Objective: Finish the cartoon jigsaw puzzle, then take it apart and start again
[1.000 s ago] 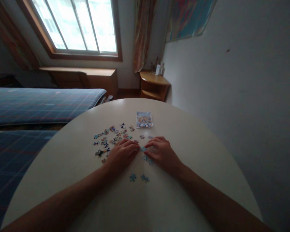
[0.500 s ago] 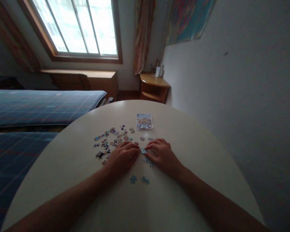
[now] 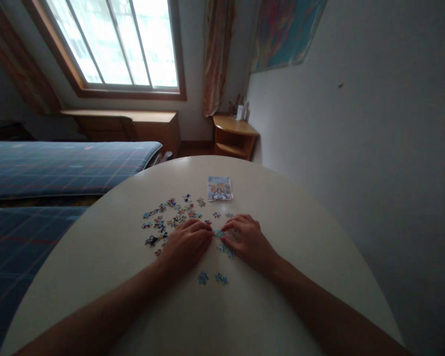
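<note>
Between my two hands is a small light-blue jigsaw puzzle piece (image 3: 218,233), low over the white table. My left hand (image 3: 191,241) has its fingers closed at the piece's left edge. From the other side, my right hand (image 3: 246,239) pinches its right edge between thumb and fingers. Just below lie blue puzzle pieces (image 3: 224,249), partly beside my right thumb. Two more blue pieces, one on the left (image 3: 203,278) and one on the right (image 3: 221,279), rest nearer to me. A pile of loose mixed-colour pieces (image 3: 178,217) spreads beyond and left of my left hand, which hides some of it.
A printed picture sheet (image 3: 220,189) lies toward the far side of the round white table (image 3: 282,198). Plaid-covered beds (image 3: 66,165) stand to the left, a wall (image 3: 356,148) to the right. A corner shelf (image 3: 235,126) and a desk (image 3: 126,116) are at the back.
The view has shifted slightly. My hands stay at the same place on the table, and the piece between them appears tilted a little flatter.
</note>
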Tool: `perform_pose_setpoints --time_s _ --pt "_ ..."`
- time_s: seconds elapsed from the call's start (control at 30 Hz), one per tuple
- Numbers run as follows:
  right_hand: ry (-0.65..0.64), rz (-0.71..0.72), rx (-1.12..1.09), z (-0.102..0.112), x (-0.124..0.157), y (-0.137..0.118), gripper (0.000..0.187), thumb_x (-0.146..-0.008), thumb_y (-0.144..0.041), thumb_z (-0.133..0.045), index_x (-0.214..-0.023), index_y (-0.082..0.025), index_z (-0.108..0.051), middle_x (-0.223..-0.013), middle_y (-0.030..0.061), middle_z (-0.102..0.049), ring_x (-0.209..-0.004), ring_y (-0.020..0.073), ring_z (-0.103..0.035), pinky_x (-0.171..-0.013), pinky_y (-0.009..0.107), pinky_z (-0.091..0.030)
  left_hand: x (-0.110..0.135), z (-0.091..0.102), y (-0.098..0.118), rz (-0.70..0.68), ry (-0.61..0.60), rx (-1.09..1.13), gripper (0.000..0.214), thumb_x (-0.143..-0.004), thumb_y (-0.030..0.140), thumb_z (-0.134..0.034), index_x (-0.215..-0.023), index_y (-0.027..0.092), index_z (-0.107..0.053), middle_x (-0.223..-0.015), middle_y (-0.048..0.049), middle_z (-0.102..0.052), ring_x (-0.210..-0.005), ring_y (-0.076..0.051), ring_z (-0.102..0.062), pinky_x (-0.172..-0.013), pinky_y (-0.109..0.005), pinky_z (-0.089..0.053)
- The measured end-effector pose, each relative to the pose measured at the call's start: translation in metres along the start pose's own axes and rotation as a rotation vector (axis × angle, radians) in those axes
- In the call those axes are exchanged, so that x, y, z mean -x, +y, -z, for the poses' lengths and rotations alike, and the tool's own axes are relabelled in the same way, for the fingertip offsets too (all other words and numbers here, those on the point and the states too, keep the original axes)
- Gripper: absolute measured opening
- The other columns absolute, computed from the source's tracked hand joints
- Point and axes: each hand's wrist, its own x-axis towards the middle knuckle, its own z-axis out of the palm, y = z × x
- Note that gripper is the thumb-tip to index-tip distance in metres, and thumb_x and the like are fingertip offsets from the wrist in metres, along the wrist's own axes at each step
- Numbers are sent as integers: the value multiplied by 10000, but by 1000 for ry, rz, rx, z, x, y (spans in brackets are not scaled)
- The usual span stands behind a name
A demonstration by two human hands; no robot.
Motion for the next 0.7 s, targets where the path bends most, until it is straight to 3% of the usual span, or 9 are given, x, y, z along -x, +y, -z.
perform_pose_setpoints --time_s 0.3,0.5,0.7 --pt "59 -35 -56 -2 -1 3 129 -822 -189 -714 -939 -243 -713 -921 39 -750 -1072 252 -598 -979 450 -371 -1 1 1 -3 -7 -7 162 -943 186 -575 -984 216 -729 -1052 -41 -733 -1034 -224 -627 -950 -406 -525" --pt "105 -40 -63 -1 -1 6 234 -798 -112 -659 -963 -260 -732 -943 35 -744 -1040 242 -611 -968 435 -388 0 -1 -1 -6 -16 -21 152 -937 188 -589 -994 222 -725 -1068 -34 -730 -1051 -224 -621 -966 -412 -517" --pt "52 -38 -52 -1 -3 9 327 -801 -80 -605 -1021 -271 -753 -973 40 -732 -1030 243 -586 -952 422 -401 0 -1 0 -7 -13 -29 150 -947 200 -579 -985 215 -723 -1065 -39 -732 -1043 -227 -622 -961 -413 -518"
